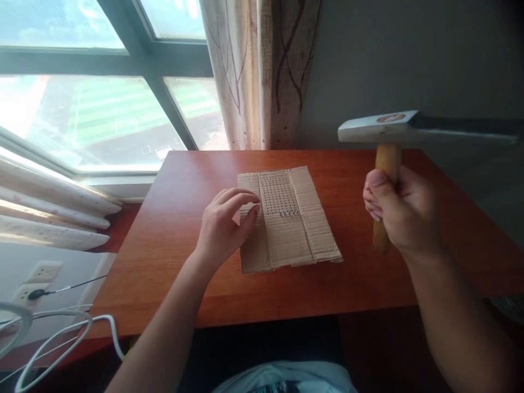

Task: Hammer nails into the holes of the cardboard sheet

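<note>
My right hand [401, 207] is wrapped round the wooden handle of a hammer [388, 158], raised above the right side of the table. Its metal head lies level, and the long tapered end blurs toward the right. My left hand [229, 221] is over the left part of a flat piece of cardboard [286, 240], thumb and index fingertips brought together in a pinch. Whatever they may hold is too small to make out. A grid of dark dots [278, 191] covers the cardboard's upper middle. Along the grid's lower edge runs a row of small shiny bits [289, 213].
The cardboard lies on a reddish-brown wooden table [172, 234]. Behind it hang curtains [249, 82] beside a large window [110, 109]. White cables [88, 327] loop at the lower left, near a wall socket [36, 284] with a black plug.
</note>
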`<state>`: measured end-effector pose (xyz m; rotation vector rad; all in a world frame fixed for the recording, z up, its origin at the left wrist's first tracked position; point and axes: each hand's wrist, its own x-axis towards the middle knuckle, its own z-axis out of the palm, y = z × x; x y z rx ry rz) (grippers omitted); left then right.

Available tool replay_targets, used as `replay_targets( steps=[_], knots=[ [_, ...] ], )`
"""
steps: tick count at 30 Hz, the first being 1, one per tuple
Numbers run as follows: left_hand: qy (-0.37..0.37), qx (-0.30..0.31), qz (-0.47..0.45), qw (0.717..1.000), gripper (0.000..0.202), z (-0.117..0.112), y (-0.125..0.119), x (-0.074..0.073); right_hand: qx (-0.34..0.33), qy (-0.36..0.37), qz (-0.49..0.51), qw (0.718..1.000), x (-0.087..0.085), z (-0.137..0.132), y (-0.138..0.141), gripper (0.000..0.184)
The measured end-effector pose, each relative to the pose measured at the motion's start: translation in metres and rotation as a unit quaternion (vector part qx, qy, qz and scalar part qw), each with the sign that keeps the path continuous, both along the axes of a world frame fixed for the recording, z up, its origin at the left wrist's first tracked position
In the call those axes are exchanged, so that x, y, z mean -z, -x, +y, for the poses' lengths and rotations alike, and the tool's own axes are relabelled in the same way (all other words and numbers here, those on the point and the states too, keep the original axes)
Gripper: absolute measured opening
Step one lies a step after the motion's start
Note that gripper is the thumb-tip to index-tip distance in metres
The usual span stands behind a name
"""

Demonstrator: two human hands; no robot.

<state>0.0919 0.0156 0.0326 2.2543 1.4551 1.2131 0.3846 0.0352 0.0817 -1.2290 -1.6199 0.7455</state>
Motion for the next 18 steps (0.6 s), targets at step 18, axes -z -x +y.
replay_targets(
  steps=[18],
  knots=[
    [0.149,-0.196,0.254,0.935,0.025,-0.021,0.087,0.028,0.128,-0.117,0.207,0.963,0.030,0.011,0.011,0.044]
  ],
)
